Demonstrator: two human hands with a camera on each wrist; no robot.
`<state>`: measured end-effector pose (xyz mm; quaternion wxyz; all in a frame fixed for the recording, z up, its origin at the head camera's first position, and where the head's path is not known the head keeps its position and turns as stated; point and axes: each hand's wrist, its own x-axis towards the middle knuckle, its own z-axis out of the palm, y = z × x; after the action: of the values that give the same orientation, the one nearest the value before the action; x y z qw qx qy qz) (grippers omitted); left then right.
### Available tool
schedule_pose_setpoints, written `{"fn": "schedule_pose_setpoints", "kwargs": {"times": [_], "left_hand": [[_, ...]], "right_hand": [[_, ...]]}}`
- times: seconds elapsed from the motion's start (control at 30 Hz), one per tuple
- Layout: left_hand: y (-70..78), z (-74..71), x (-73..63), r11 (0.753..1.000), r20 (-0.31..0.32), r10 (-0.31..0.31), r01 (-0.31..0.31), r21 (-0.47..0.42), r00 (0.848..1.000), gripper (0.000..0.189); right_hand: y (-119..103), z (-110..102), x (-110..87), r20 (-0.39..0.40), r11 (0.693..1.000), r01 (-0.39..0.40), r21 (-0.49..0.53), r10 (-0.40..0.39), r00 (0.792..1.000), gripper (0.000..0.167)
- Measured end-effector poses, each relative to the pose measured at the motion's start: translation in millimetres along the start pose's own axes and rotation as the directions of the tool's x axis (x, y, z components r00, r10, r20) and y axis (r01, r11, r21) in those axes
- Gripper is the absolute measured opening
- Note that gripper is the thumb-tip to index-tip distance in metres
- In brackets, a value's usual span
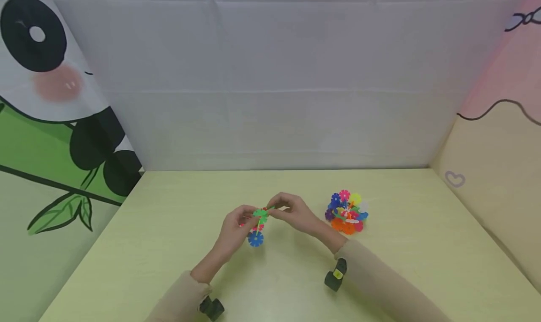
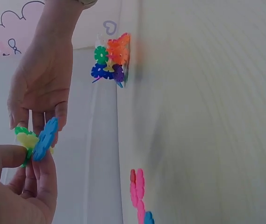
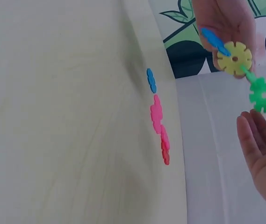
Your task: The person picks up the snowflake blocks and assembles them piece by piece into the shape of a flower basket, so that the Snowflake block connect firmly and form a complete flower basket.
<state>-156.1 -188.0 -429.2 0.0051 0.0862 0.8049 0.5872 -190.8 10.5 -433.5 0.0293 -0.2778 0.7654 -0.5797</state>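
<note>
Low over the table, my left hand [image 1: 236, 228] pinches a small chain of joined snowflake discs. A blue disc [image 2: 45, 140] slots into a yellow disc [image 3: 234, 58], which joins on to green discs [image 3: 264, 94]. At the chain's green end, my right hand [image 1: 295, 212] pinches with thumb and fingertips. The fingers of both hands hide part of the chain. Beneath the hands on the table lies another joined row, made of a blue disc [image 1: 255, 239], pink discs [image 3: 156, 114] and a red disc [image 3: 165, 154].
A heap of mixed-colour snowflake discs [image 1: 347, 214] lies on the table [image 1: 169, 247], to the right beyond the right forearm. A pale cloth wall [image 1: 270, 101] closes the back, and printed panels [image 1: 498, 181] stand at both sides.
</note>
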Motion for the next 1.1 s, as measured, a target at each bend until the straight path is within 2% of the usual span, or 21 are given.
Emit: {"fn": "schedule_pose_setpoints", "kwargs": {"times": [0.17,0.3,0.37,0.5,0.6,0.67,0.97,1.03,1.1], "left_hand": [[-7.0,-16.1,-2.3,0.997,-0.056,-0.055,0.058,0.047,0.997,0.021],[-11.0,-24.6,-6.3,0.994,-0.065,-0.094,0.097,0.052,0.993,0.024],[-12.7,-26.1,-8.3,0.993,-0.067,-0.103,0.106,0.050,0.992,0.025],[-15.9,-26.1,-11.6,0.991,-0.076,-0.119,0.123,0.046,0.990,0.024],[-18.6,-25.5,-14.2,0.990,-0.083,-0.130,0.134,0.051,0.988,0.023],[-19.9,-24.1,-15.0,0.989,-0.080,-0.137,0.141,0.048,0.987,0.022],[-22.6,-17.1,-10.2,0.993,-0.066,-0.118,0.119,0.003,0.991,0.021],[-21.6,-14.5,-9.3,0.993,-0.062,-0.120,0.120,-0.015,0.991,0.021],[-20.3,-11.3,-8.2,0.992,-0.056,-0.125,0.123,-0.031,0.991,0.023]], "right_hand": [[17.4,0.2,23.9,-0.009,0.989,-0.118,-0.089,0.118,0.993,0.025],[38.4,3.8,45.3,-0.010,0.962,-0.187,-0.198,0.189,0.982,0.024],[48.0,6.2,53.3,-0.009,0.939,-0.212,-0.272,0.218,0.976,0.025],[61.4,10.1,60.4,0.011,0.866,-0.231,-0.443,0.263,0.965,0.030],[65.7,12.3,60.5,0.037,0.829,-0.235,-0.508,0.293,0.955,0.028],[67.2,11.9,58.5,0.050,0.820,-0.239,-0.520,0.308,0.950,0.025],[57.9,2.0,49.5,-0.016,0.834,-0.305,-0.460,0.336,0.942,0.017],[51.8,-1.5,45.0,-0.029,0.853,-0.314,-0.418,0.333,0.943,0.015],[42.9,-5.3,38.3,-0.042,0.891,-0.309,-0.333,0.313,0.949,0.015]]}}
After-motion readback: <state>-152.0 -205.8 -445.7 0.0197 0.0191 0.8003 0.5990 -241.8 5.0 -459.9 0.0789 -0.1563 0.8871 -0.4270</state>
